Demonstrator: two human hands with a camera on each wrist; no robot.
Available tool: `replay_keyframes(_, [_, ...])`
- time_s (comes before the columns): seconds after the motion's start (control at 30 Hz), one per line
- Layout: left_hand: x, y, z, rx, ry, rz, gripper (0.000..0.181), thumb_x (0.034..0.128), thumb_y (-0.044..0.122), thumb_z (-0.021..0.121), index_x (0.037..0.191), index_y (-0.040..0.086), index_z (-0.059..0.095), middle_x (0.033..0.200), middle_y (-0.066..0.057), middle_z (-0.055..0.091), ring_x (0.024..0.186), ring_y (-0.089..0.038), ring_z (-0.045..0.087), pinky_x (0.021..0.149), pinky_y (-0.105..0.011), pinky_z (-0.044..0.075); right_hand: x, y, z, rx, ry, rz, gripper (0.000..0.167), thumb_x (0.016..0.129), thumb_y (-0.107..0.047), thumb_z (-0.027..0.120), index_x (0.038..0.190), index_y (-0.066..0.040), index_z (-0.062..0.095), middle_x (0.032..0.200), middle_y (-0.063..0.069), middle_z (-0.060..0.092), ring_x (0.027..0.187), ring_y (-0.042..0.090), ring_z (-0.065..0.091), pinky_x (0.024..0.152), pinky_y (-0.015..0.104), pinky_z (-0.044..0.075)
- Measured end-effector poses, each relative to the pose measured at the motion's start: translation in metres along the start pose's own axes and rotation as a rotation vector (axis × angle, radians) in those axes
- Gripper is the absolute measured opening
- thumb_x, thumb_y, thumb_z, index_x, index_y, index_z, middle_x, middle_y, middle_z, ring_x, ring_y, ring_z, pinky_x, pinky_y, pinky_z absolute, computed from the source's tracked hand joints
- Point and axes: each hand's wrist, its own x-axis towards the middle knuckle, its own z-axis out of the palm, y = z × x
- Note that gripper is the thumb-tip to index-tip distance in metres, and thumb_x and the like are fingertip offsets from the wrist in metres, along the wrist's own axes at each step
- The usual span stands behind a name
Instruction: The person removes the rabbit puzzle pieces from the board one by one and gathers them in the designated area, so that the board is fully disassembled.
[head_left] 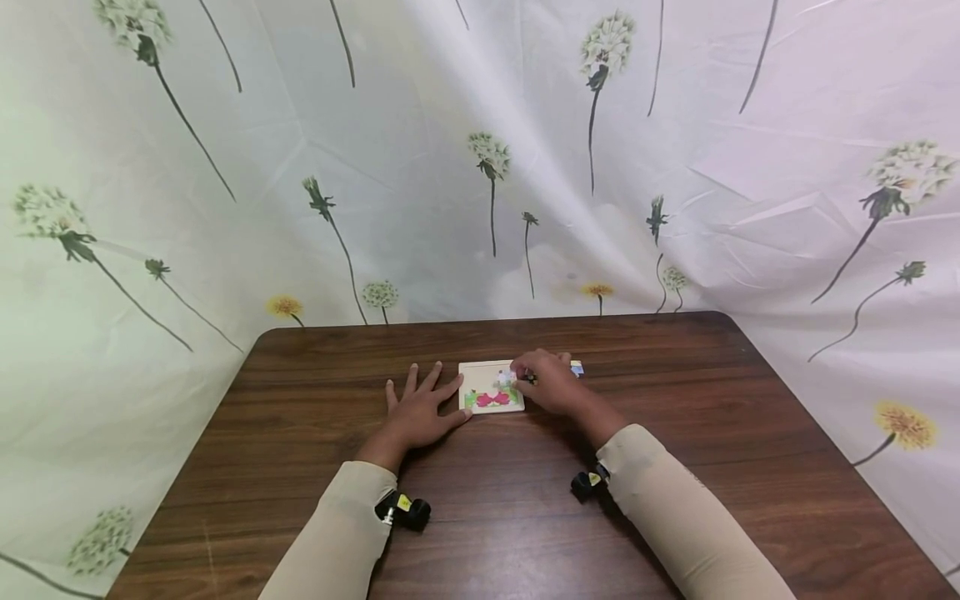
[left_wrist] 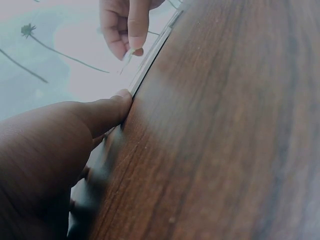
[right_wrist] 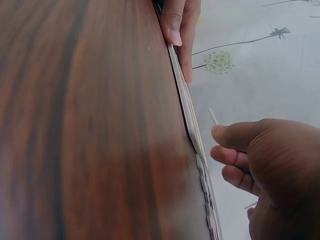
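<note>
Cream puzzle point(head_left: 476, 379) lies near the table's point(head_left: 480, 517) far edge, midway between its corners. Left hand point(head_left: 420, 414), fingers spread wide, touches its left side; right hand point(head_left: 551, 382) pinches a piece point(right_wrist: 213, 116) above its right. Best to brace the board, match outlines, then press flat.

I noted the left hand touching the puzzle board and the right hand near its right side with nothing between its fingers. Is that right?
Not quite: the right hand pinches a thin piece, as the right wrist view shows. The left hand does touch the puzzle board; the rest stands.
</note>
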Motion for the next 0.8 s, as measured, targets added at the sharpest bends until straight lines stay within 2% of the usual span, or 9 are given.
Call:
replay_keyframes(0.2, [0.0, 0.001, -0.001, -0.001, 0.002, -0.001, 0.075, 0.1061, 0.066, 0.058, 0.172, 0.035, 0.038, 0.186, -0.01, 0.013, 0.171, -0.048, -0.009, 0.126, -0.083, -0.011, -0.01, 0.011, -0.008, -0.005, -0.002, -0.053, 0.022, 0.104, -0.021, 0.078, 0.125, -0.013, 0.076, 0.112, 0.0, 0.076, 0.105, 0.02, 0.06, 0.097, 0.054, 0.026])
replay_keyframes(0.43, [0.0, 0.001, -0.001, 0.0, 0.007, 0.003, 0.075, 0.1061, 0.065, 0.06, 0.171, 0.034, 0.04, 0.185, -0.012, 0.016, 0.17, -0.051, -0.005, 0.126, -0.084, -0.009, -0.019, 0.027, -0.016, 0.016, 0.025, -0.058, 0.026, 0.102, -0.019, 0.079, 0.127, -0.012, 0.076, 0.123, 0.005, 0.078, 0.116, 0.024, 0.061, 0.105, 0.06, 0.025])
replay_keyframes(0.8, [0.0, 0.002, -0.002, 0.001, 0.008, 0.001, 0.075, 0.1059, 0.066, 0.059, 0.171, 0.035, 0.039, 0.186, -0.01, 0.014, 0.171, -0.049, -0.009, 0.126, -0.083, -0.011, -0.034, 0.045, -0.029, 0.011, 0.076, -0.11, 0.018, 0.1, -0.017, 0.081, 0.117, -0.013, 0.075, 0.126, 0.007, 0.073, 0.123, 0.031, 0.055, 0.095, 0.056, 0.024])
